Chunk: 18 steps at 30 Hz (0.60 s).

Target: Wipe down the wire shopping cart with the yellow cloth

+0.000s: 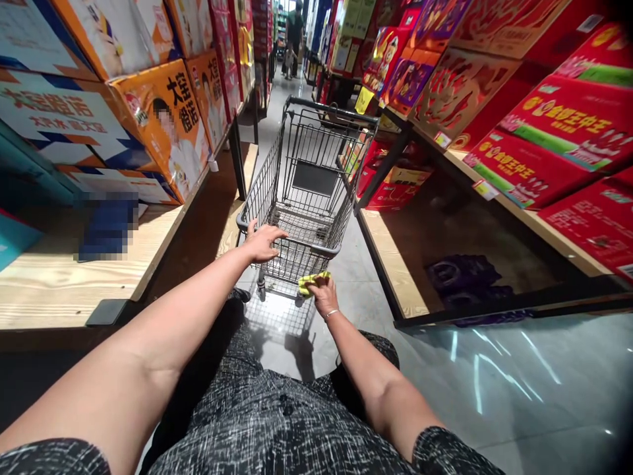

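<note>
In front of me stands a grey wire shopping cart (316, 178), its basket bare apart from a dark panel on the far wall. My left hand (264, 243) lies over the cart's near rim at the left corner, fingers loosely stretched and apart. Lower and to the right, my right hand (325, 297) is closed on a yellow cloth (309, 284) with dark lines. This cloth is just below the near end of the basket; whether it touches the wire cannot be made out.
Orange and white boxes (153, 125) fill the left shelf (163, 231), close beside the cart. Red cartons (558, 125) are stacked on the right shelf, above purple packs (465, 277). Down the aisle, a person in dark clothes (295, 30) stands in the distance.
</note>
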### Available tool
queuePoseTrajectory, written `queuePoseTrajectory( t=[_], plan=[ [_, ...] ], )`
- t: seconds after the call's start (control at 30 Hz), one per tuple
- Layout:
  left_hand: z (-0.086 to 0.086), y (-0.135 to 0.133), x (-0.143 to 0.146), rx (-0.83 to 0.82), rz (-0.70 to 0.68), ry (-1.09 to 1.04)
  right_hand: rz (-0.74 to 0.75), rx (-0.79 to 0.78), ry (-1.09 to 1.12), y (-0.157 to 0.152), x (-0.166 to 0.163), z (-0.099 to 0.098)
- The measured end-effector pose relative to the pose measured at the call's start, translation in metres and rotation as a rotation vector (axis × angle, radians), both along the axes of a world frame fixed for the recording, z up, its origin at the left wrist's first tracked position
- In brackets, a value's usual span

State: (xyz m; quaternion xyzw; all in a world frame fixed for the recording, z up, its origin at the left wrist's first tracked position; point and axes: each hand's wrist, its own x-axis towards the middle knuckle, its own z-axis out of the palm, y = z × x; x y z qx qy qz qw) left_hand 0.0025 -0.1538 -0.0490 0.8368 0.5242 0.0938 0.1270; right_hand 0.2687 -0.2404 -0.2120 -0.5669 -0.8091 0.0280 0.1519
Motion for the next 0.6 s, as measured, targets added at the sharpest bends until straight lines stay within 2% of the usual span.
queuePoseTrajectory(
  t=[0.1,0.17,0.23,0.33,0.5,0.6],
  plan=[
    [-0.001,0.006,-0.003,-0.029,0.003,-0.018,-0.003,-0.015,0.031,-0.007,0.000,-0.019],
    [-0.001,0.008,-0.004,-0.023,0.004,-0.031,0.007,-0.011,0.051,-0.009,0.000,-0.020],
    [-0.002,0.010,-0.006,-0.010,0.007,-0.037,0.035,0.001,0.068,-0.007,0.003,-0.012],
    [-0.003,0.012,-0.009,0.003,0.011,-0.045,0.031,0.058,0.094,-0.001,0.012,0.018],
    [0.006,0.007,0.001,-0.001,0.052,0.014,-0.079,0.363,0.241,0.024,0.032,0.098],
    [0.011,-0.004,0.018,-0.007,0.029,0.038,-0.038,0.344,0.342,0.042,0.032,0.133]
  ],
)
